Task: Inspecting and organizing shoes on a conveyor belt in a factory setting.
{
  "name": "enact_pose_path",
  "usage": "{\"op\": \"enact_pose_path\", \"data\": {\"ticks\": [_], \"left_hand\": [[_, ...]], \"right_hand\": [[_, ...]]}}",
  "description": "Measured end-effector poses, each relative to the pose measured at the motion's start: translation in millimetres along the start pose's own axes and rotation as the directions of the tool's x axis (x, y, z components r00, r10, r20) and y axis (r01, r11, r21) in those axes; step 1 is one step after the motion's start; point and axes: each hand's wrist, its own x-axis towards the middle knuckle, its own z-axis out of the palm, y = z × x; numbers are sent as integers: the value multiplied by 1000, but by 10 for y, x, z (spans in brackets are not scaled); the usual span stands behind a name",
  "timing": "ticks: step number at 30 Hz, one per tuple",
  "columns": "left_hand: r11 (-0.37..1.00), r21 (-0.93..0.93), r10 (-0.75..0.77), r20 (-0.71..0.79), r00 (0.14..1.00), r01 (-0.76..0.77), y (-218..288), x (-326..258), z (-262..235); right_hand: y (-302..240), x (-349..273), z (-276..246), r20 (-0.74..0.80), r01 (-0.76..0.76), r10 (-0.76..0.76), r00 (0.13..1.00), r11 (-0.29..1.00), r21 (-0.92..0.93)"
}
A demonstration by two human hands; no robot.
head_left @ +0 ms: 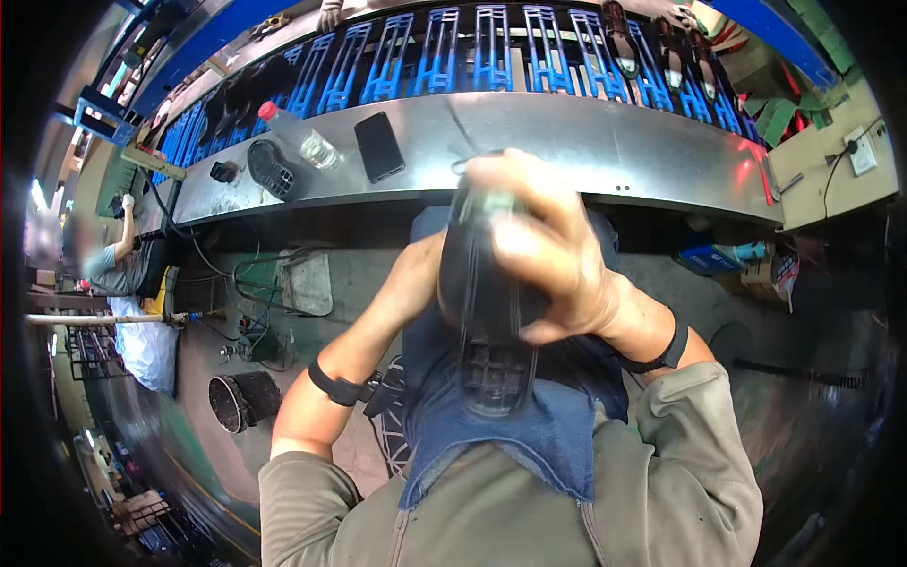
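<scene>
dark phone screen (379, 146) flat on steel shelf (605, 142).

Grey-green long-sleeved shirt (661, 472), sleeves pushed up past the forearms, blue denim apron (529, 425) over the front, black band on left wrist (333, 386), black band on right wrist (664, 354), bare hands
</scene>
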Motion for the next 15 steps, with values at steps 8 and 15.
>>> {"op": "enact_pose_path", "data": {"ticks": [8, 15], "left_hand": [[904, 47, 428, -96, 899, -425, -454, -95, 464], [722, 348, 613, 80, 786, -598, -329, 132, 450]], "right_hand": [[819, -1143, 337, 245, -876, 862, 444, 361, 319], [1074, -1221, 18, 281, -773, 816, 505, 572, -274]]}}
